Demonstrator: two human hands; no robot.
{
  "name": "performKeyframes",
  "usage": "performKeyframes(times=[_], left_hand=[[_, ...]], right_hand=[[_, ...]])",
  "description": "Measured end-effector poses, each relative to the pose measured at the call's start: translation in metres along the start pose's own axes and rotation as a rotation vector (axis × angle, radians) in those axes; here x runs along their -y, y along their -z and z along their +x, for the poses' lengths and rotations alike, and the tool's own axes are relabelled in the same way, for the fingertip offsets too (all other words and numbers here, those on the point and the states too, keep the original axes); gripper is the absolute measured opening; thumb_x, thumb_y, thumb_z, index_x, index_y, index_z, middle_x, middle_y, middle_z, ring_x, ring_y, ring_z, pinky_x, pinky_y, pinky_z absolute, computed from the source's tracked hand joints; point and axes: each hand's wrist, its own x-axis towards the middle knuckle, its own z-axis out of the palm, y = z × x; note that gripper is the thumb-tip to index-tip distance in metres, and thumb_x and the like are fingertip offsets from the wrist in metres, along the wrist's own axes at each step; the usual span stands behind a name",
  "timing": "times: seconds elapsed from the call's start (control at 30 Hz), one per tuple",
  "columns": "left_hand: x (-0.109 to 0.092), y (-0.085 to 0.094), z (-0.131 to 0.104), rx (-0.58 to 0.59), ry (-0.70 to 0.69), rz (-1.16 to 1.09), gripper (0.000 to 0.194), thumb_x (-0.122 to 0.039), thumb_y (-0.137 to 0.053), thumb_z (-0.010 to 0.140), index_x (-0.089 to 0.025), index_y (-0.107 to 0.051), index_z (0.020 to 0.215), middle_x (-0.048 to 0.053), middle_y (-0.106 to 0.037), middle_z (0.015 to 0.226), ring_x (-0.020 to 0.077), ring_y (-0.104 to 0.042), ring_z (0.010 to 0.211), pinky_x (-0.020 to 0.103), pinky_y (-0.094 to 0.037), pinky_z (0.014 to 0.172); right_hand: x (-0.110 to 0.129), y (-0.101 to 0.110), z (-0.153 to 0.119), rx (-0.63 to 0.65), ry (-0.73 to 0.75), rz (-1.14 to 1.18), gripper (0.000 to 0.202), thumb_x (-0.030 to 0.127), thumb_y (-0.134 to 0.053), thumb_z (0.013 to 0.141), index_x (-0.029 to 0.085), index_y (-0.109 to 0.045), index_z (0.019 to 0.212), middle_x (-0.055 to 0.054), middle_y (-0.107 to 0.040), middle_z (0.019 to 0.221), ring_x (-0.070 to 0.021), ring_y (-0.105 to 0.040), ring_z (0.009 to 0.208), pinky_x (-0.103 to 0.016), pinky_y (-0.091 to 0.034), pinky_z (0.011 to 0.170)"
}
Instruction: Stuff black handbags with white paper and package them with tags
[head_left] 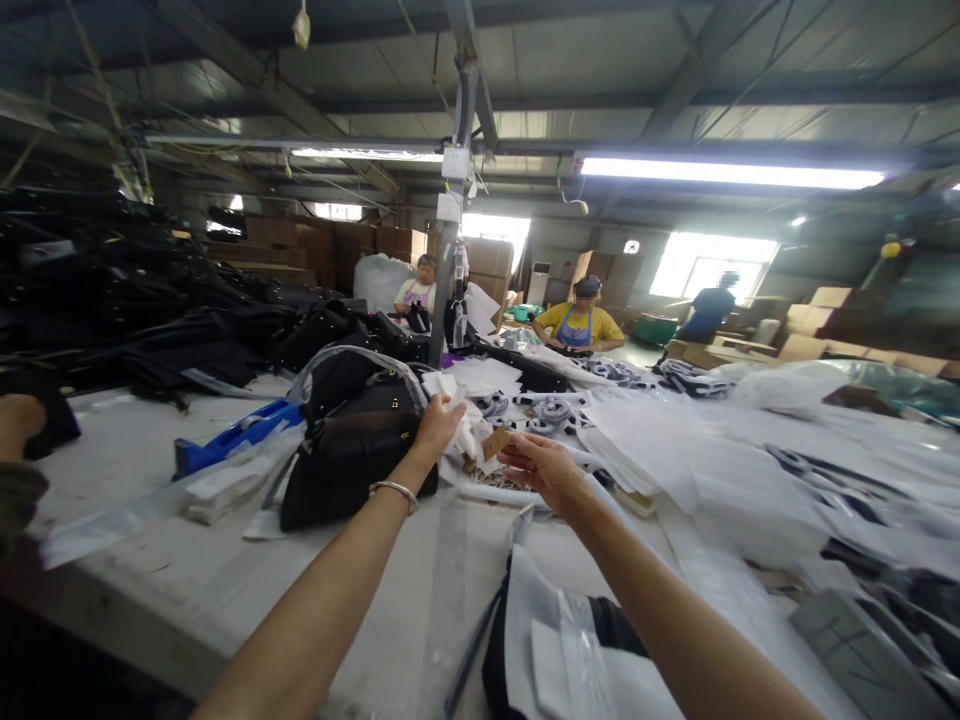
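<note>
My left hand point(436, 428), with a bangle on its wrist, is closed on a small white piece that looks like folded paper point(444, 384). My right hand point(546, 466) pinches a brown card tag point(496, 442) between thumb and fingers. Just left of my left hand, a black handbag point(352, 450) stands upright on the white table point(420, 590), its strap wrapped in pale covering. Crumpled white paper point(469, 425) lies between and beyond both hands. Below my right forearm is a black item with a white sheet and clear plastic point(536, 610) on it.
A blue tape dispenser point(236, 440) lies left of the handbag. Black bags point(90, 280) are heaped at far left. White sheets point(645, 440) and wrapped straps point(551, 410) spread over the right side. A post point(444, 270) rises mid-table. Co-workers point(577, 322) are beyond; another person's arm point(19, 430) shows at left.
</note>
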Motion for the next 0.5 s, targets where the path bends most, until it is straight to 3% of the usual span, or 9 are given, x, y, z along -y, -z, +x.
performKeyframes(times=[0.1,0.17,0.3,0.5], left_hand=[[0.006,-0.001,-0.003,-0.025,-0.076,0.089,0.067,-0.017,-0.079,0.069,-0.017,-0.05,0.129,0.017,-0.039,0.152,0.0306,-0.038,0.141,0.038,-0.034,0.113],[0.01,-0.004,-0.012,0.045,-0.098,0.116,0.061,-0.017,-0.078,0.069,-0.016,-0.055,0.126,0.017,-0.042,0.15,0.0311,-0.038,0.141,0.039,-0.03,0.115],[0.011,-0.015,-0.04,0.33,-0.097,0.08,0.041,-0.031,-0.073,0.079,-0.016,-0.064,0.115,0.014,-0.064,0.128,0.028,-0.056,0.125,0.038,-0.04,0.107],[0.0,-0.032,-0.075,0.762,-0.08,-0.024,0.052,-0.053,-0.067,0.083,-0.018,-0.064,0.122,0.011,-0.068,0.12,0.0246,-0.063,0.11,0.034,-0.047,0.093]], right_hand=[[0.003,0.004,0.001,-0.059,-0.017,0.091,0.013,0.028,-0.073,0.083,0.017,-0.067,0.087,-0.006,-0.074,0.086,-0.017,-0.072,0.078,-0.027,-0.059,0.065],[0.004,0.006,-0.001,-0.068,-0.019,0.119,0.008,0.025,-0.069,0.087,0.016,-0.067,0.087,-0.005,-0.074,0.082,-0.015,-0.072,0.072,-0.025,-0.058,0.064],[0.006,0.008,-0.01,-0.028,-0.018,0.178,0.008,0.02,-0.063,0.09,0.015,-0.068,0.087,-0.002,-0.072,0.074,-0.0106,-0.068,0.062,-0.021,-0.057,0.06],[0.013,0.015,-0.019,0.059,-0.041,0.289,0.006,0.022,-0.065,0.089,0.016,-0.068,0.087,-0.002,-0.073,0.077,-0.0113,-0.068,0.063,-0.021,-0.058,0.062]])
